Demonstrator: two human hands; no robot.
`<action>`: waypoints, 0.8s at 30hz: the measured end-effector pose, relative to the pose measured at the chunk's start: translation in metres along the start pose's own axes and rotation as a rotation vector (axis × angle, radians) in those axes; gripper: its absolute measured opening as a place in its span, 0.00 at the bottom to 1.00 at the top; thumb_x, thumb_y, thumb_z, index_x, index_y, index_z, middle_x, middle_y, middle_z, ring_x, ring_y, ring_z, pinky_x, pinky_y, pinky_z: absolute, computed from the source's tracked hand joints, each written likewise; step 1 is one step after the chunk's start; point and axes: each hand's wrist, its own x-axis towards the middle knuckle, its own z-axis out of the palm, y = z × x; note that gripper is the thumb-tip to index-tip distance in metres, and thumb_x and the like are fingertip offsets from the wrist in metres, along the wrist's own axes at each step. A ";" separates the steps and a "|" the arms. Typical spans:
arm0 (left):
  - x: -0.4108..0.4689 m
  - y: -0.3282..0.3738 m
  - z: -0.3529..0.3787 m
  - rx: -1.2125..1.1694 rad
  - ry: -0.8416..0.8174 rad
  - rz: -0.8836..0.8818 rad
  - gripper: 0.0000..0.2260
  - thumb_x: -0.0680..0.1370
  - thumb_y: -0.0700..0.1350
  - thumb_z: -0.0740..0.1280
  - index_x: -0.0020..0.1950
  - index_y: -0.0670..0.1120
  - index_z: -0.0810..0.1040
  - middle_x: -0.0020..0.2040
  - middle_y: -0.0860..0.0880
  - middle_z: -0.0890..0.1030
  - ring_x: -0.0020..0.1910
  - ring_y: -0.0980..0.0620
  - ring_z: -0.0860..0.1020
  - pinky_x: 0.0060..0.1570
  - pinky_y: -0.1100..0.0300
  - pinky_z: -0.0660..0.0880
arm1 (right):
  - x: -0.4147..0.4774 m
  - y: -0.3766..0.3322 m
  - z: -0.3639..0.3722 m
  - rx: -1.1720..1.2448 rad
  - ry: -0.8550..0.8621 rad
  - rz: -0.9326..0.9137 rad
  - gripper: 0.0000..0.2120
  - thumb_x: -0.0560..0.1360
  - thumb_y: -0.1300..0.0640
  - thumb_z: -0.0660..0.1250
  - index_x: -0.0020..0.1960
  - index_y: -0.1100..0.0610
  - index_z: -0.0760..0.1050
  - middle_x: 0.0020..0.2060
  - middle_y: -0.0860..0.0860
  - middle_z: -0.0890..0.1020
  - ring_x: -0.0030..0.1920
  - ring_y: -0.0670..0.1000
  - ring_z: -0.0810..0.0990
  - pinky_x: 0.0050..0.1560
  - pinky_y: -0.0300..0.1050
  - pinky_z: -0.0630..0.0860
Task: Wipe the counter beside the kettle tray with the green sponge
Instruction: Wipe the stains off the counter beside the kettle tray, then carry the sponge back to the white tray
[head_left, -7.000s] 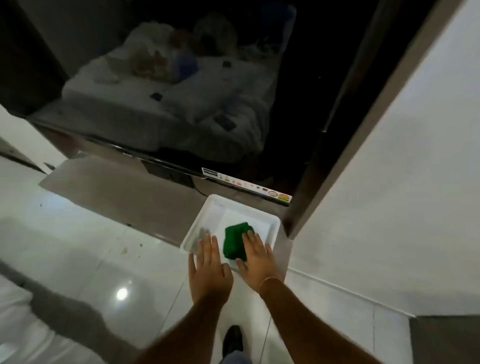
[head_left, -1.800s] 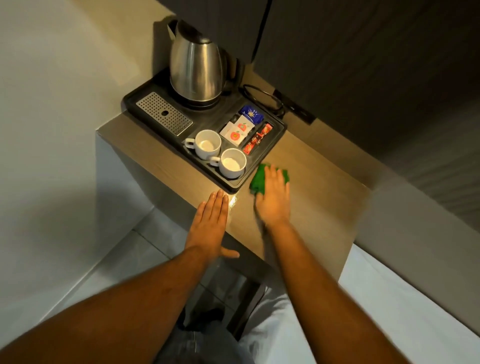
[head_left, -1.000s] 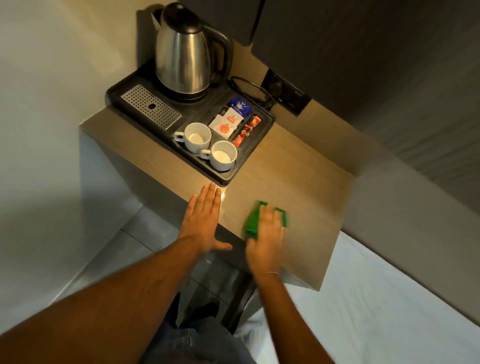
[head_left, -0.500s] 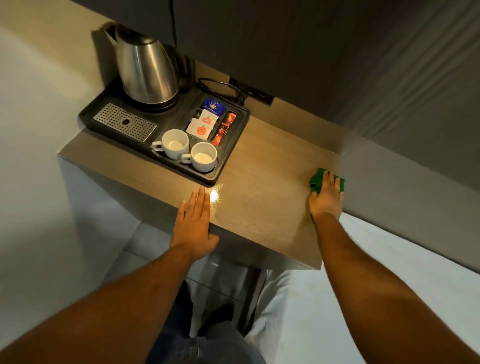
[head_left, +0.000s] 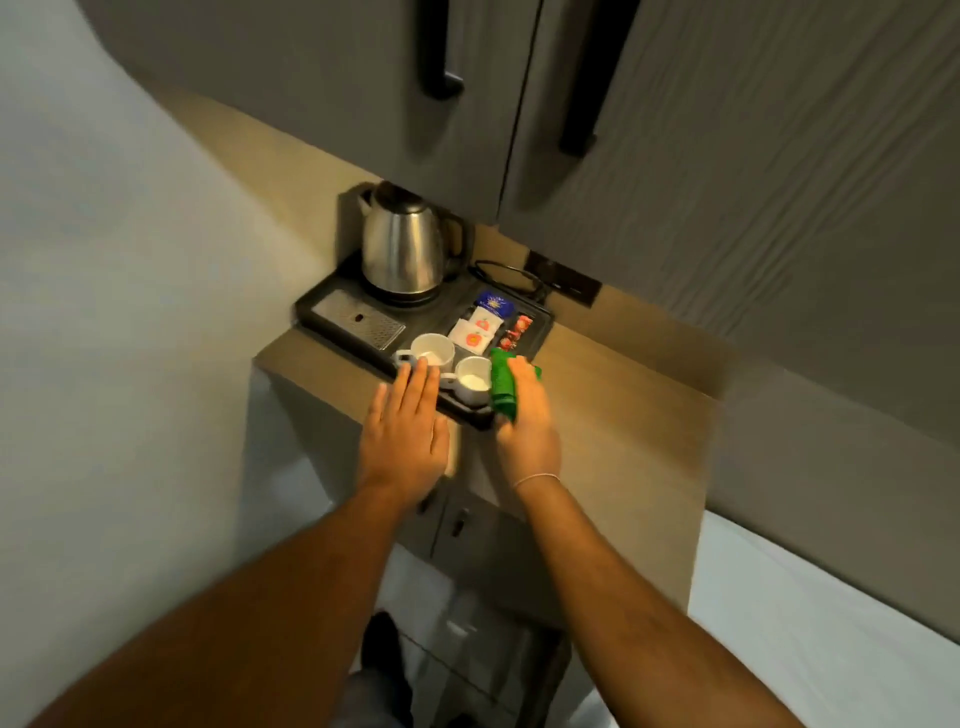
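Observation:
The green sponge (head_left: 503, 385) lies against the right front edge of the black kettle tray (head_left: 332, 296), under the fingers of my right hand (head_left: 527, 428), which presses it onto the wooden counter (head_left: 623, 415). My left hand (head_left: 405, 436) hovers flat with fingers apart over the counter's front edge, its fingertips in front of the tray's near rim. A steel kettle (head_left: 402, 249) stands at the tray's back. Two white cups (head_left: 431, 351) and several sachets (head_left: 480, 327) sit in the tray.
Dark cupboard doors with black handles (head_left: 441, 62) hang above the counter. A wall socket with a cable (head_left: 563, 278) is behind the tray. A white wall is at the left, white bedding (head_left: 831, 623) at the lower right, and drawers (head_left: 457, 525) sit under the counter.
My right hand has slid the sponge from the counter's far right side back left to the tray's edge. My left hand has stayed near the front edge. My head has tilted up.

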 end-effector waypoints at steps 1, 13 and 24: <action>-0.009 -0.011 -0.010 0.010 0.024 -0.058 0.33 0.84 0.53 0.52 0.89 0.47 0.50 0.90 0.46 0.51 0.89 0.46 0.48 0.87 0.39 0.51 | -0.003 -0.015 0.016 0.015 -0.048 -0.105 0.38 0.76 0.73 0.66 0.83 0.52 0.64 0.81 0.54 0.70 0.82 0.56 0.67 0.80 0.58 0.68; -0.279 -0.165 -0.085 0.200 -0.004 -0.713 0.31 0.88 0.56 0.44 0.88 0.48 0.38 0.89 0.50 0.38 0.88 0.49 0.38 0.86 0.46 0.38 | -0.190 -0.153 0.192 0.139 -0.647 -0.466 0.30 0.82 0.66 0.69 0.81 0.55 0.66 0.79 0.56 0.73 0.73 0.63 0.78 0.70 0.64 0.78; -0.556 -0.296 -0.119 0.080 0.053 -1.058 0.30 0.89 0.54 0.47 0.88 0.48 0.40 0.89 0.50 0.38 0.87 0.51 0.37 0.87 0.46 0.41 | -0.436 -0.268 0.304 -0.067 -1.068 -0.764 0.30 0.83 0.63 0.66 0.83 0.51 0.63 0.77 0.55 0.75 0.69 0.60 0.81 0.69 0.54 0.78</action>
